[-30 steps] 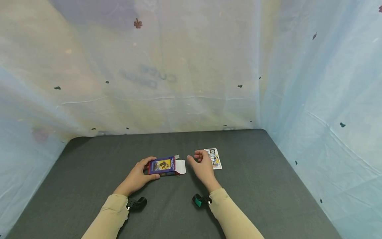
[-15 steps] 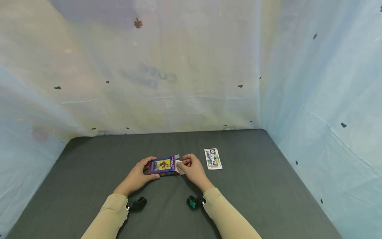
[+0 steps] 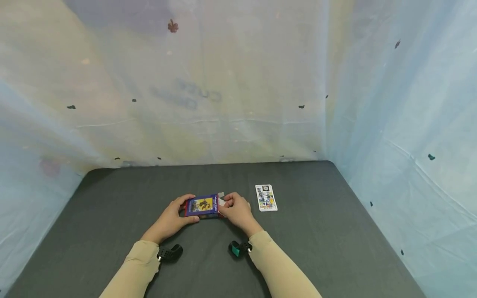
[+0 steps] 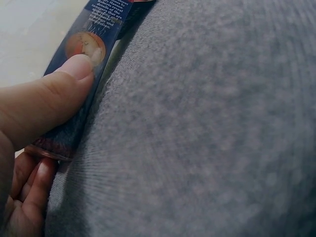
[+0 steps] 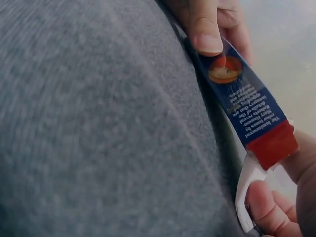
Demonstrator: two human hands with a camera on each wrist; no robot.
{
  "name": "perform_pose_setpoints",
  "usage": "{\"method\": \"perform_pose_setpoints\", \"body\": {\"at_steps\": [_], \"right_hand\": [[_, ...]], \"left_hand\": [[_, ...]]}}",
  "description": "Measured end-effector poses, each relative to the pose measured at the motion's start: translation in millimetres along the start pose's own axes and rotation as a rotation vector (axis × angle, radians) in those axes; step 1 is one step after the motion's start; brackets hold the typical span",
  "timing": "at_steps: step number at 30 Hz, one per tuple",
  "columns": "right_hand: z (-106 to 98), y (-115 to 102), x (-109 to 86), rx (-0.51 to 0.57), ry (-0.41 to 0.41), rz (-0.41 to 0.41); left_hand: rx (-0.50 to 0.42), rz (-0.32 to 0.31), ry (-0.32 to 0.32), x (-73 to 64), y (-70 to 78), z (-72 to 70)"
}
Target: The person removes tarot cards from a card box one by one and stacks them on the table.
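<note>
A blue and purple tarot card box (image 3: pixel 202 205) with a yellow picture lies on the dark table. Its red-edged end, with a white flap (image 5: pixel 247 187), faces right. My left hand (image 3: pixel 170 218) grips the box at its left end, the thumb (image 4: pixel 74 74) pressed along the near side. At the flap end, my right hand (image 3: pixel 237 212) has its fingers curled in at the flap, one fingertip (image 5: pixel 259 197) against its inner face. The hand covers most of the opening, so its contents are hidden. A white-edged tarot card (image 3: pixel 266 198) lies face up to the right, apart from both hands.
The dark grey cloth-covered table (image 3: pixel 316 231) runs back to pale patterned curtains (image 3: pixel 238 82), which also hang at the left and right. A black strap (image 3: pixel 170 253) sits at the left wrist, another black strap (image 3: pixel 238 249) at the right.
My right hand has moved left from beside the tarot card to the box's flap, uncovering the card. My left hand and the box have stayed in place.
</note>
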State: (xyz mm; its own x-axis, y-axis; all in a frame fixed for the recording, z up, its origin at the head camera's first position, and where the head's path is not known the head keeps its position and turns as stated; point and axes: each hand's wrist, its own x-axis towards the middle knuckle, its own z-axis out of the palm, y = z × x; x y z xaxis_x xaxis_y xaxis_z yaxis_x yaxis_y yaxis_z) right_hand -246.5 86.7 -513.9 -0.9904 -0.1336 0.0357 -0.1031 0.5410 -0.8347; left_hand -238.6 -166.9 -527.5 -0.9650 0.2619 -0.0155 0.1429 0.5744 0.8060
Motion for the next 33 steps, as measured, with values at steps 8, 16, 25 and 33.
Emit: {"method": "perform_pose_setpoints", "body": {"at_steps": [8,16,25,33], "right_hand": [[2,-1,0.8,-0.019,-0.002,0.006],[0,1,2.0,0.003,-0.029,0.016],[-7,2,-0.5,0.176,-0.112,0.043],[-14,7,0.3,0.217,-0.131,-0.022]], "left_hand": [[0.01,0.005,0.005,-0.3,0.0,-1.1],[0.0,0.006,0.008,1.7,-1.4,-0.1],[0.011,-0.004,0.007,2.6,1.8,0.7],[0.012,-0.025,0.011,1.8,0.9,1.6]]}}
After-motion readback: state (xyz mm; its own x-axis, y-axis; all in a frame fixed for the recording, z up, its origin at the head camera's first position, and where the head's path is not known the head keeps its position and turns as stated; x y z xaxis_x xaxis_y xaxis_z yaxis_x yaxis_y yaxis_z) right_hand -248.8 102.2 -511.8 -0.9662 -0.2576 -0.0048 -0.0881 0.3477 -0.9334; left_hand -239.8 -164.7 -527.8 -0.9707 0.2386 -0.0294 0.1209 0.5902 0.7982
